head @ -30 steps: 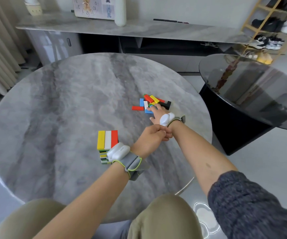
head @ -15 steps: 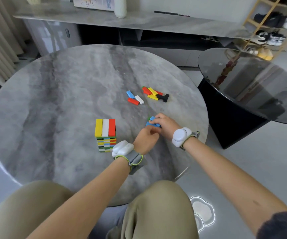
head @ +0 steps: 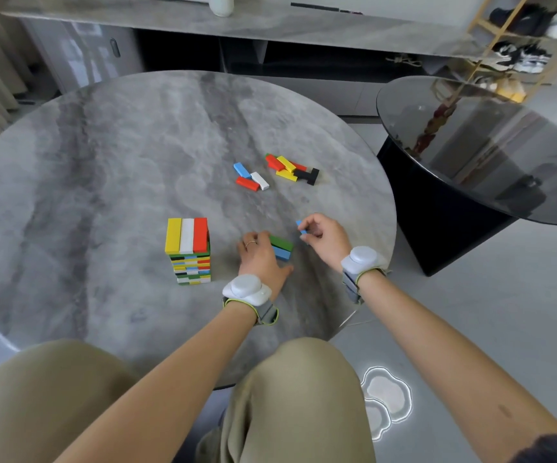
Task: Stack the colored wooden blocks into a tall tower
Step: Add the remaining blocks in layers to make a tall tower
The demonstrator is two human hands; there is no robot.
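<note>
a tower (head: pixel 188 252) of coloured wooden blocks stood upright on a round grey marble table (head: pixel 103 155). it was many thin layers high, each layer laid crosswise to the one below. its top layer looked complete: a yellow, a white and a red block lay side by side.

just right of the tower, the person's left hand (head: pixel 260 259) lay back upward. its fingers were curled over the near end of a green block (head: pixel 282 242), which sat on a lower blue block (head: pixel 283 253). the thumb stretched out flat to the right. a little further right of the tower, the right hand (head: pixel 325 237) pinched a small blue block (head: pixel 301 227) between thumb and forefinger, the other fingers loosely curled. the two hands were near each other but not touching.

beyond the tower and to its right, well apart from it, loose blocks lay in two clusters. one was a blue, red and white trio (head: pixel 251 177). just beside it was a jumble of red, yellow and black blocks (head: pixel 293 168).

the tower seemed well under way but not finished. the three blocks in the hands would probably form the next layer, and both clusters were left to stack.

each wrist wore a white wrist device (head: pixel 247 289). far right of the tower stood a dark glass table (head: pixel 487 155), with a shoe rack (head: pixel 517 45) behind it.
</note>
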